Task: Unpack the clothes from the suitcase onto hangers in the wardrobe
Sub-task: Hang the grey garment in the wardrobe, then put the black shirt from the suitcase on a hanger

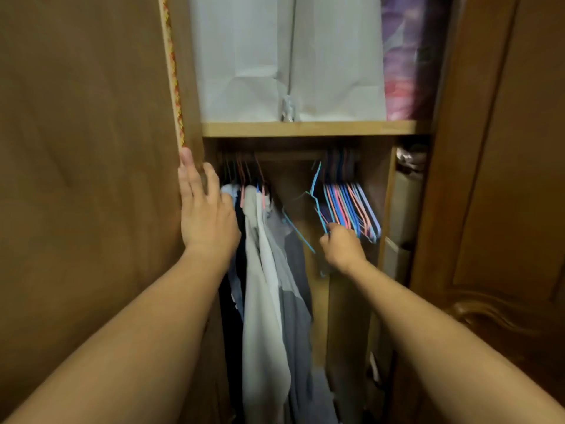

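Observation:
I face the open wardrobe. Several clothes [266, 270], white, grey and dark, hang on hangers at the left end of the rail [290, 155]. A bunch of several empty blue and pink wire hangers [351, 206] hangs at the right end. My right hand [342, 244] grips a blue wire hanger [316, 194] that is tilted and pulled out from the bunch. My left hand [204, 209] rests with straight fingers against the edge of the left door [91, 179], beside the hanging clothes. The suitcase is not in view.
A shelf [305, 129] above the rail carries white fabric storage bags [290, 56] and a purple patterned bundle [406, 56]. To the right stand side compartments [403, 209] with boxes and the carved right door [504, 209]. A gap lies between clothes and empty hangers.

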Motion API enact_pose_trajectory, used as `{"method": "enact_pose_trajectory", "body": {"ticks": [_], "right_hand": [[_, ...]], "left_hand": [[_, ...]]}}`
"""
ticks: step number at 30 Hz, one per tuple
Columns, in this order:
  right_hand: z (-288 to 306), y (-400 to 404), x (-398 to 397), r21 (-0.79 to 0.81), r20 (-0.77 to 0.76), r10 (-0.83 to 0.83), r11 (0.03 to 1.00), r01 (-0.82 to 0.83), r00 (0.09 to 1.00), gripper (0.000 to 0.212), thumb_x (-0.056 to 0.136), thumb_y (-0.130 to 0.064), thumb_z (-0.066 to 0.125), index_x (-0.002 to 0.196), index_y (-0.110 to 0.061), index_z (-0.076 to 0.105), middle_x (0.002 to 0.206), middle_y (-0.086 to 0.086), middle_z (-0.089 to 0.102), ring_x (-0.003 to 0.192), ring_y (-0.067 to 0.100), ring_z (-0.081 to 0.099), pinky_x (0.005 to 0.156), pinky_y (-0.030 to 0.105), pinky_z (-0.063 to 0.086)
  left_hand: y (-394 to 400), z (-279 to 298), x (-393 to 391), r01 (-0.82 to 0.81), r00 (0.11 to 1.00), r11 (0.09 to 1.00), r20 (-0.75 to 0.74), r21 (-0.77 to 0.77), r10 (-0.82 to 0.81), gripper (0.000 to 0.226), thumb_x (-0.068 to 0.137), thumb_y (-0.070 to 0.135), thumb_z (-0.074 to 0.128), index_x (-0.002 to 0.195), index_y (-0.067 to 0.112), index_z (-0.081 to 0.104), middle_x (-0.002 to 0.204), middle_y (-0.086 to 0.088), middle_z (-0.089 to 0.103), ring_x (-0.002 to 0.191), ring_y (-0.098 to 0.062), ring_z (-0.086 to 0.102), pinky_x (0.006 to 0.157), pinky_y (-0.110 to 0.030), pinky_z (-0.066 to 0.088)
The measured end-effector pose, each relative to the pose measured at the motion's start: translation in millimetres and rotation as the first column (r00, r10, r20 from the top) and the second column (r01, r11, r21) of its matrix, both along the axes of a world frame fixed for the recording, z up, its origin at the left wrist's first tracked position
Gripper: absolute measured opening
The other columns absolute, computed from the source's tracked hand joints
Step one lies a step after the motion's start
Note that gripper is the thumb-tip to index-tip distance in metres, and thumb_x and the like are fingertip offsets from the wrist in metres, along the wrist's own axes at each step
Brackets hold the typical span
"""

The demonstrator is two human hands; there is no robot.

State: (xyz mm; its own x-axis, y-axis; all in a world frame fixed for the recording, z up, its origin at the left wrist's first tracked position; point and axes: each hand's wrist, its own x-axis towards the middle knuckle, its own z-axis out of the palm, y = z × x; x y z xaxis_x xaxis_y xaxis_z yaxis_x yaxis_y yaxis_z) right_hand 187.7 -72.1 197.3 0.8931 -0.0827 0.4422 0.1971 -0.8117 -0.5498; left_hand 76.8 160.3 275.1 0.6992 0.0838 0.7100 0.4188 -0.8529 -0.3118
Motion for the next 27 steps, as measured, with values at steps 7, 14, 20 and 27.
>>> {"method": "enact_pose_trajectory", "body": {"ticks": [7,14,20,27], "right_hand": [[-190,-75,-187,-0.013,-0.124,-0.015,1.0,0.014,0.992,0.04,0.088,-0.033,0.044,0.123,-0.023,0.06,0.102,0.016,0.073,0.096,0.041,0.067,0.078,0.048,0.054],[-415,-171,-431,0.428,-0.537,-0.316,0.697,0.575,0.782,0.024,0.098,-0.011,0.05,0.09,-0.028,0.065,0.068,-0.011,0.064,0.063,0.007,0.061,0.071,0.031,0.048],[-478,-224,-554,0.617,-0.748,-0.314,-0.005,0.787,0.584,0.029,0.097,0.01,0.04,0.091,-0.011,0.06,0.076,0.011,0.061,0.072,0.023,0.06,0.064,0.031,0.047],[-580,-203,-550,0.591,-0.746,-0.429,-0.075,0.803,0.509,0.017,0.091,-0.039,0.061,0.108,-0.036,0.06,0.098,-0.002,0.069,0.085,0.021,0.069,0.075,0.048,0.058]], "left_hand": [[-88,-137,-11,0.38,0.881,0.789,-0.07,-0.483,-0.467,0.04,0.082,0.027,0.063,0.119,0.01,0.064,0.144,-0.025,0.043,0.139,-0.048,0.03,0.117,-0.054,0.02],[-243,-409,-155,-0.089,0.164,0.591,-0.597,-0.802,-0.785,0.018,0.091,0.029,0.054,0.104,0.019,0.062,0.099,-0.01,0.066,0.1,-0.033,0.062,0.083,-0.032,0.049],[-344,-526,-296,-0.758,-0.078,0.397,-0.533,-0.517,-0.842,0.023,0.103,0.028,0.056,0.124,0.021,0.051,0.096,0.001,0.06,0.082,-0.017,0.063,0.076,-0.035,0.053],[-457,-620,-321,-0.905,-0.268,0.399,-0.536,-0.144,-0.801,0.053,0.086,0.062,0.063,0.079,0.011,0.073,0.068,-0.011,0.068,0.046,-0.018,0.061,0.047,-0.022,0.05]]}}
